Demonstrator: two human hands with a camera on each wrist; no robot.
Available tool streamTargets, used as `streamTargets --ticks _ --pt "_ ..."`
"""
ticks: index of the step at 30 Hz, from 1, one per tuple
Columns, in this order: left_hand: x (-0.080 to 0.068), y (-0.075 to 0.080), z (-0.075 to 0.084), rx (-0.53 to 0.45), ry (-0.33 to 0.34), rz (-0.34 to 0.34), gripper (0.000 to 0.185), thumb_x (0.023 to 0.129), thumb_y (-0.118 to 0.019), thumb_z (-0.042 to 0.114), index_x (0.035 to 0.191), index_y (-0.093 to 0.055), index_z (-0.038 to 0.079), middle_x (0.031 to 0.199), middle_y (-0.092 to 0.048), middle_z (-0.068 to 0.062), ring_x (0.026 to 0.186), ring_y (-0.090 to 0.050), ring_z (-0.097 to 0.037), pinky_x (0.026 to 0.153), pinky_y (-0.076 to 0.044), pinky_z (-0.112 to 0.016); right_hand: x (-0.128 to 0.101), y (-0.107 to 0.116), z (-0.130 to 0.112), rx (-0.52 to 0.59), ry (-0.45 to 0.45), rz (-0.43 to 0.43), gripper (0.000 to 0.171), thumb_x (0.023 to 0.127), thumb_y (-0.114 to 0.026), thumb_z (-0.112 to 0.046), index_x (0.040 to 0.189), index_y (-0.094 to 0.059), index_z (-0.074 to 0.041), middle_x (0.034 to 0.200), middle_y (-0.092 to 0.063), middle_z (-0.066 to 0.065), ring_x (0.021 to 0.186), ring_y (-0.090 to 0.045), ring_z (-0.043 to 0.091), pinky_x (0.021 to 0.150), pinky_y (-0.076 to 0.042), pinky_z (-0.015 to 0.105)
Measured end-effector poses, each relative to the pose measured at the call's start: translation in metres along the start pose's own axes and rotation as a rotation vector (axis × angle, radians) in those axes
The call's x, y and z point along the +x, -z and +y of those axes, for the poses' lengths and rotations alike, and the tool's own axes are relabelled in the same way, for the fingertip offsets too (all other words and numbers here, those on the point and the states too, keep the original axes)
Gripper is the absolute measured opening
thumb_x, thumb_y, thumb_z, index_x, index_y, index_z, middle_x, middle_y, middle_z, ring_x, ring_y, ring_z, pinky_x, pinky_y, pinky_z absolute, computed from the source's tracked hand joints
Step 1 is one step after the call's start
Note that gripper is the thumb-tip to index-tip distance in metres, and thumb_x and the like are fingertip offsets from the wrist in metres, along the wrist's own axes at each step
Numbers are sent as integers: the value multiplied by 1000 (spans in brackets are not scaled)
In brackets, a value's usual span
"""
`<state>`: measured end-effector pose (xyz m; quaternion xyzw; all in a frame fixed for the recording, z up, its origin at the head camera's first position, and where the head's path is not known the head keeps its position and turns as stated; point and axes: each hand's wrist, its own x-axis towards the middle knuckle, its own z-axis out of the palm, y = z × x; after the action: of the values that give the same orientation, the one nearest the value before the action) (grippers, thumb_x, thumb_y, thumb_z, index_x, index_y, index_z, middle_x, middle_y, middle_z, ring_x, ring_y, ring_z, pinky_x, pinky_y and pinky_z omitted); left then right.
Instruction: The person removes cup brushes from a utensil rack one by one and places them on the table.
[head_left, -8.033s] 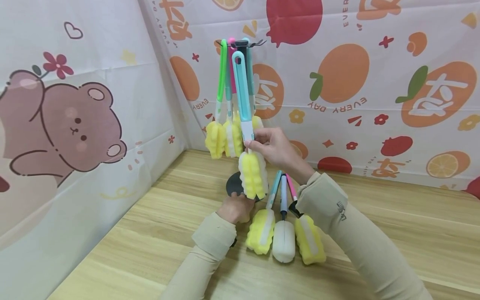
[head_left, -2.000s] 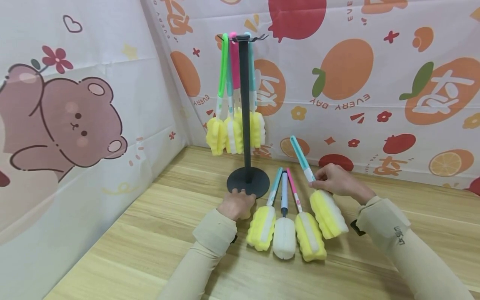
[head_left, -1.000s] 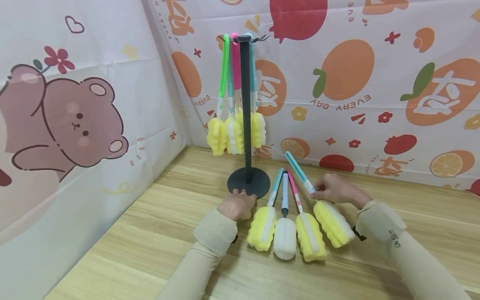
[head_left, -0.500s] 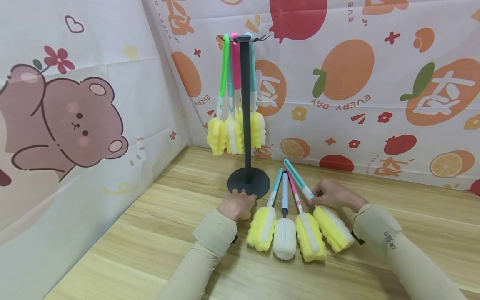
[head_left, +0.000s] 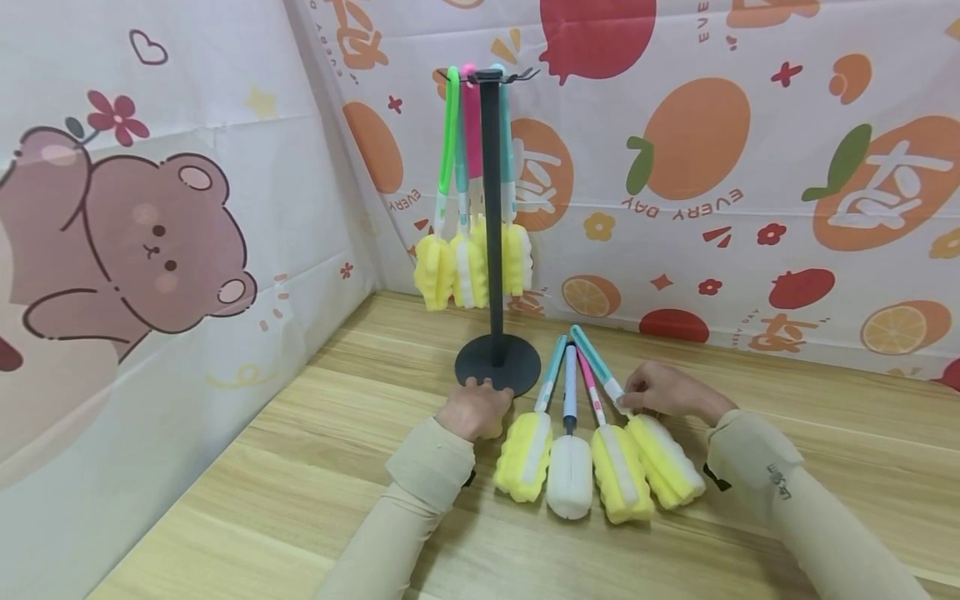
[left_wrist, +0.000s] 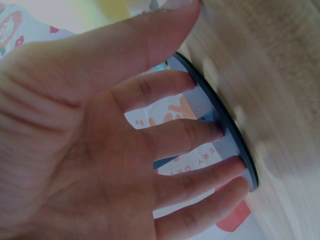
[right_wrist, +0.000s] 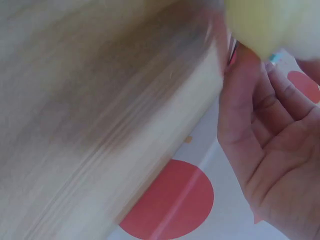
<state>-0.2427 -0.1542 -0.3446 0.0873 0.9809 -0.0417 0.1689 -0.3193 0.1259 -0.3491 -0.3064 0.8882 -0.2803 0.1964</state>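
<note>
My right hand (head_left: pixel 667 390) pinches the white neck of a teal-handled bottle brush (head_left: pixel 664 462), which lies low over the table at the right end of a row. Its yellow and white sponge shows blurred in the right wrist view. To its left lie a pink-handled brush (head_left: pixel 621 475), a blue-handled brush with a white sponge (head_left: pixel 569 475) and another teal-handled brush (head_left: pixel 523 458), handle tops drawn close together. My left hand (head_left: pixel 474 410) rests its straight fingertips on the round base of a black rack (head_left: pixel 491 208); the left wrist view shows them along the base's rim (left_wrist: pixel 227 120).
Several brushes hang on the rack's hooks, among them a green-handled one (head_left: pixel 447 142), a pink one (head_left: pixel 472 133) and teal ones. The wooden table (head_left: pixel 300 467) meets a fruit-print cloth (head_left: pixel 757 167) behind and a bear-print cloth (head_left: pixel 300 208) at left.
Eight seconds ago my right hand held the teal-handled brush up before the rack. It has come down right to the row, its handle top settling towards the others. My left hand has stayed at the base.
</note>
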Motion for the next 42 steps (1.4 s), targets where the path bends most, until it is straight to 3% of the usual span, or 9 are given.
streamTargets --ticks 15,32,38,42 --pt "0 0 -2 -1 7 -11 41 98 -67 16 138 -60 16 132 -60 -16 106 -55 -35 83 -50 -45 0 -5 10 -13 79 -11 30 97 -63 -5 67 -63 -7 57 -41 -7 52 -37 8 51 -34 24" --pt "0 2 0 4 1 -12 42 97 -67 16 139 -60 16 134 -59 -16 107 -55 -35 83 -50 -45 -3 3 6 -3 -38 -56 26 99 -62 -11 76 -69 -3 64 -52 -3 57 -45 10 53 -43 25" --pt "-1 1 0 -3 0 -2 40 98 -66 16 137 -61 16 133 -60 -16 107 -55 -35 84 -50 -46 -5 3 7 7 -42 -56 26 100 -61 -11 77 -69 -3 65 -54 -2 58 -46 10 53 -45 26" --pt "-2 1 1 -14 5 -5 41 97 -67 15 138 -61 15 134 -59 -16 108 -54 -35 85 -50 -46 -4 0 8 -6 1 -65 24 99 -61 -8 77 -69 -4 63 -49 -4 55 -43 9 52 -40 24"
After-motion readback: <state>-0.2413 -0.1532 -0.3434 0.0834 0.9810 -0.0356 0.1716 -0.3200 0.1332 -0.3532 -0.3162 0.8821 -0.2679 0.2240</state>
